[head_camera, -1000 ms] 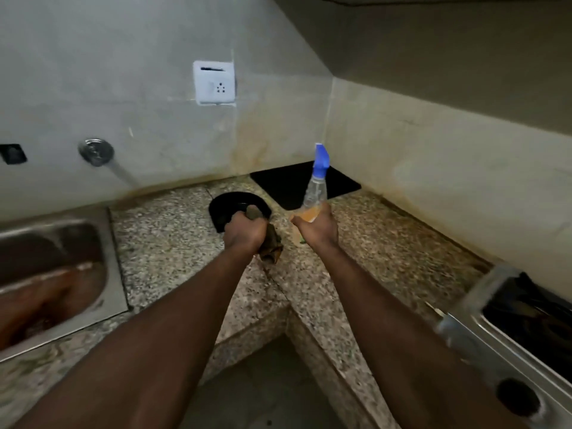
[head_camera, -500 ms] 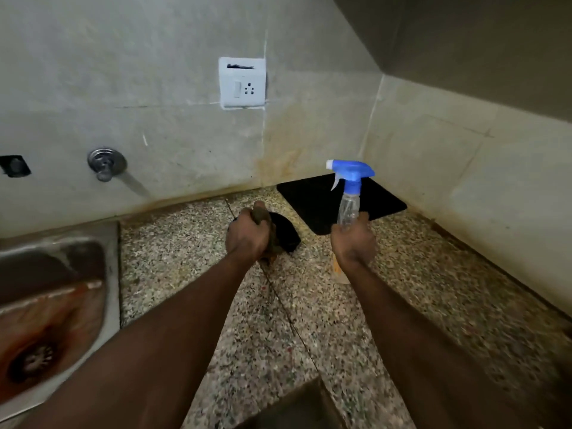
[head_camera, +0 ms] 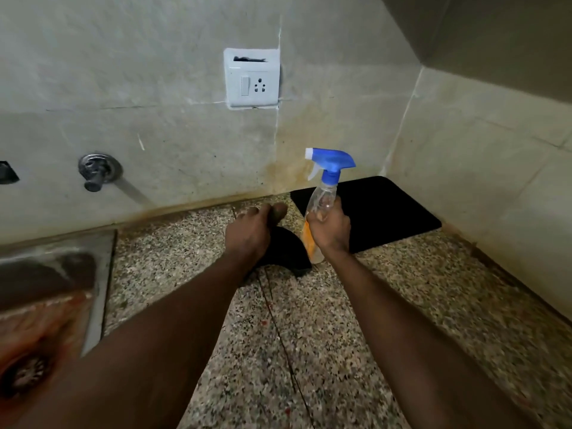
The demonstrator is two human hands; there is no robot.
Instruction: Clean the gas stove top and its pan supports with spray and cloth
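Observation:
My right hand (head_camera: 329,230) grips a clear spray bottle (head_camera: 320,198) with a blue trigger head and some orange liquid. The bottle stands upright, and its base is on or just above the speckled counter (head_camera: 309,335). Just to its left, my left hand (head_camera: 249,235) is curled round a dark brown cloth (head_camera: 278,210), which is mostly hidden by the fingers. That hand hovers over a black round object (head_camera: 289,253) lying on the counter. The gas stove and its pan supports are out of view.
A black mat (head_camera: 387,212) lies in the back corner behind the bottle. A steel sink (head_camera: 46,292) with a rusty drain is at the left. A tap valve (head_camera: 97,171) and a white socket (head_camera: 252,78) are on the back wall.
The view swung left, so the stove left the frame at the lower right. Both hands moved closer to the back wall, and the bottle turned so its nozzle points left.

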